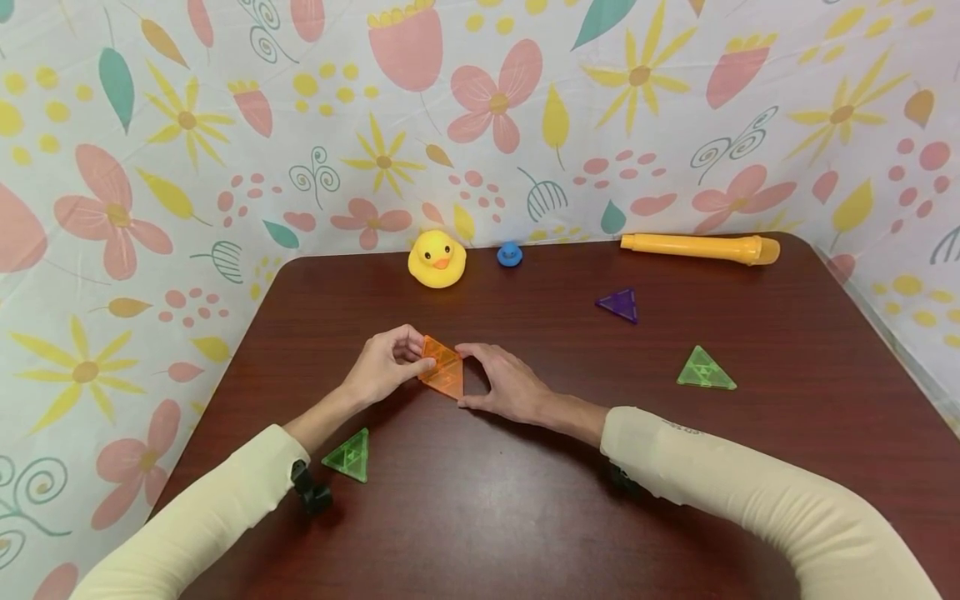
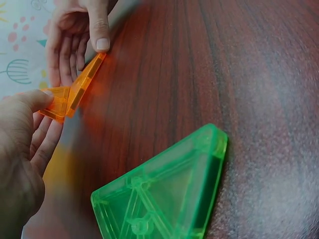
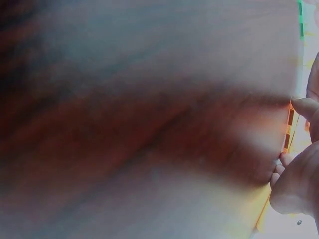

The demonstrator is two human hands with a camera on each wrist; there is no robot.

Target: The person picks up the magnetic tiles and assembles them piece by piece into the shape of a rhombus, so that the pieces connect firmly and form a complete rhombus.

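Flowered cloth [image 1: 495, 187] hung behind the dark table [image 1: 495, 517]. Between the fingers of both hands were two orange tiles [image 1: 447, 378]: the left hand [image 1: 382, 367] pinched one across its faces, the right hand [image 1: 513, 387] held the other by its corners. They looked light, stiff and perhaps slippery, so the outer edges seemed the safest hold.

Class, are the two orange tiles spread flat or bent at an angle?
Bent at an angle: in the left wrist view, the orange tiles slant different ways, forming a V rather than one flat sheet.
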